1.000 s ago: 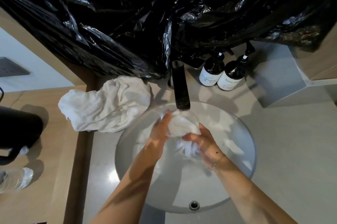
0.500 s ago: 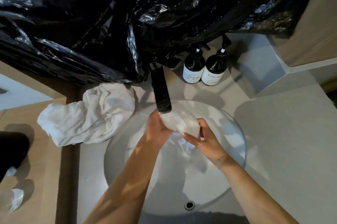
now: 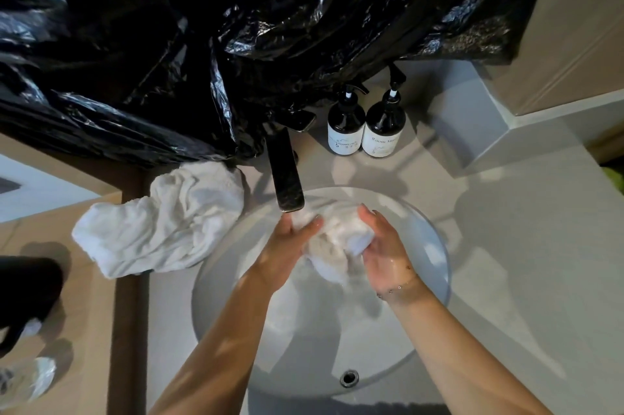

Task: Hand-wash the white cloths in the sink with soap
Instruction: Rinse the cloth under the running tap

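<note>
A person's left hand and right hand squeeze a bunched wet white cloth between them over a round white sink, directly beneath the spout of a dark flat tap. The left hand presses against the cloth's left side with its fingers laid flat, reaching up under the spout; the right hand is curled around the cloth's right side, thumb on top and palm turned inward, so both hands are closed on the cloth. A thin beaded bracelet circles the right wrist. Just left of the grip, a second white cloth lies crumpled on the counter, its edge hanging at the sink's rim. Beyond the hands, behind and to the right of the tap, two dark pump bottles with white labels stand side by side, touching. Crinkled black plastic sheeting hangs over the far side of the counter. Nearer the person than the grip, the sink's drain shows at the basin's near edge. Water wets the right palm and wrist.
</note>
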The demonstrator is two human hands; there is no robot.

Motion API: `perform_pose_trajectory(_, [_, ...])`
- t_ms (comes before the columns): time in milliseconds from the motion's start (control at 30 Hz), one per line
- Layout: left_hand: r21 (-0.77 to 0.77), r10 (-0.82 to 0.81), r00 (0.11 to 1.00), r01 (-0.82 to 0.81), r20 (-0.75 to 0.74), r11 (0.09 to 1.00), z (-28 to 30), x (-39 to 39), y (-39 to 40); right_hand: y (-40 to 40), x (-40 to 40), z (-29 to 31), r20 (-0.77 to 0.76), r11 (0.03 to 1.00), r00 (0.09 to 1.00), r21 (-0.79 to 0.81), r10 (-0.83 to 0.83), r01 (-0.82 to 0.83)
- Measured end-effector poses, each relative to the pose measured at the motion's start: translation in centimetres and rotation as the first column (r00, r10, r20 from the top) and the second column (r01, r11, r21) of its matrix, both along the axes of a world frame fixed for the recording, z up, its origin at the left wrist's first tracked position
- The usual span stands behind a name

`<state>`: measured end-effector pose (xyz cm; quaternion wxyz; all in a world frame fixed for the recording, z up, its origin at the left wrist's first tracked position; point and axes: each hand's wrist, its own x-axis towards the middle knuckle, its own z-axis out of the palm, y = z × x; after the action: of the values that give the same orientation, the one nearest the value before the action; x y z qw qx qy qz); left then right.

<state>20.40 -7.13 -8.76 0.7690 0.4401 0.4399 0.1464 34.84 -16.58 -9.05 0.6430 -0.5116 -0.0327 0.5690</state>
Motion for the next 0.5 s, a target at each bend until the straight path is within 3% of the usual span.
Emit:
perform_pose_trajectory(100, [0.046,0.02,0.994,-0.015,-0.11,0.999,-0.3,-1.2,0.3,0.6,-0.3,0.4,0.045,0.997,0.998,-0.068,0.047,-0.044])
perform_pose_trajectory(267, [0.008,0.088,0.992,-0.088,-0.089,0.996,1.0,-2.2,1.2,1.3,0.5,0.1,0.102,0.985,0.99,-0.147,0.101,-0.085])
perform_pose_trajectory(333, [0.057,0.07,0.995,-0.065,-0.075,0.996,1.9,-1.6,1.7,1.6,0.7,0.0,0.22,0.979,0.965,-0.177,0.139,-0.1])
perform_pose_trajectory(400, [0.075,0.052,0.999,-0.05,-0.014,0.996,2.9,-0.8,2.1,1.6,0.8,0.1,0.445,0.948,0.853,-0.279,0.271,-0.156])
perform_pose_trajectory(467, [0.057,0.02,0.999,-0.023,0.051,0.998,3.3,-0.3,2.4,0.9,0.9,0.0,0.668,0.905,0.631,-0.401,0.396,-0.144])
perform_pose_trajectory(500, [0.047,0.011,0.997,-0.014,0.072,0.999,3.5,-0.1,2.3,0.3,0.8,0.1,0.716,0.909,0.581,-0.403,0.387,-0.109])
